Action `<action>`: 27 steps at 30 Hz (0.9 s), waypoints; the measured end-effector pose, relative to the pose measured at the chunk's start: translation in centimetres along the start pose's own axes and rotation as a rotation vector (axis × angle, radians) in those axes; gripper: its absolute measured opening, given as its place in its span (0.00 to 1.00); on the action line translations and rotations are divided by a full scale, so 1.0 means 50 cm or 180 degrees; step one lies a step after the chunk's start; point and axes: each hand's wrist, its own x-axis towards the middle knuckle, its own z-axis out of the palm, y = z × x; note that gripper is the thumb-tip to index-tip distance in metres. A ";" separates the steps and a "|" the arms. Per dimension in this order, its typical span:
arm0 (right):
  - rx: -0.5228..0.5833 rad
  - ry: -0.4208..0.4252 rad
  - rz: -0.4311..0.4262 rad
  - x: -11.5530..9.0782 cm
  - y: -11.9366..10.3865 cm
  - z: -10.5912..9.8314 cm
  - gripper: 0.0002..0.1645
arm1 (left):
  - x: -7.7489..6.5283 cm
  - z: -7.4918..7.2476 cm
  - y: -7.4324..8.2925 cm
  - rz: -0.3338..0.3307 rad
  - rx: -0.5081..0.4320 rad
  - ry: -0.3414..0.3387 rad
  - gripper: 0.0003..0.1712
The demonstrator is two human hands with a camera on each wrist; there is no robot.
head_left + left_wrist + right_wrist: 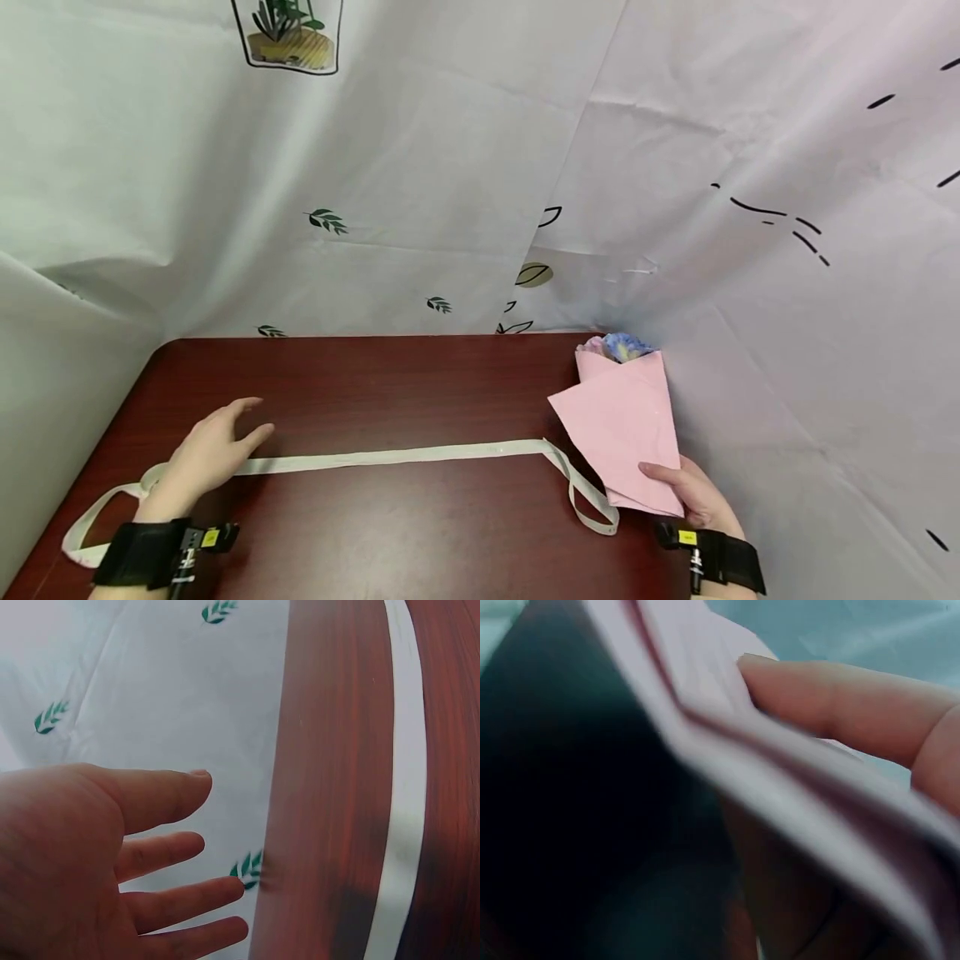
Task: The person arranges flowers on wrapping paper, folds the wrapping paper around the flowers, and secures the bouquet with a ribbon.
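Note:
A bouquet wrapped in pink paper (622, 425) stands at the right end of the table, with blue (627, 346) and pinkish flowers showing at its top. My right hand (701, 492) grips the lower right of the wrapping, thumb across the front; in the right wrist view the folded paper edge (742, 769) lies between thumb and fingers. A long white ribbon (390, 457) stretches across the table, looped at both ends. Over its left part hovers my left hand (206, 454), fingers spread and holding nothing. The left wrist view shows the ribbon (407, 780) to the right of those fingers.
The dark red-brown table (375, 533) has a rounded far left corner. White cloth (420, 167) printed with leaves hangs behind it and along both sides, close to the bouquet at the right.

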 end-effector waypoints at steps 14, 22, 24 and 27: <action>0.1049 -0.0092 -0.1011 0.042 -0.003 0.314 0.26 | 0.008 0.096 0.322 0.1724 -0.0613 0.0537 0.35; 0.1090 -0.0406 -0.1267 0.059 0.007 0.479 0.32 | 0.019 0.186 0.485 0.2633 -0.0353 0.0362 0.36; 0.1118 -0.0515 -0.1249 0.057 0.012 0.505 0.33 | 0.030 0.201 0.497 0.2520 -0.0150 0.0413 0.37; 0.1208 -0.0642 -0.1211 0.052 0.017 0.534 0.35 | 0.051 0.213 0.505 0.2330 0.0155 0.0583 0.38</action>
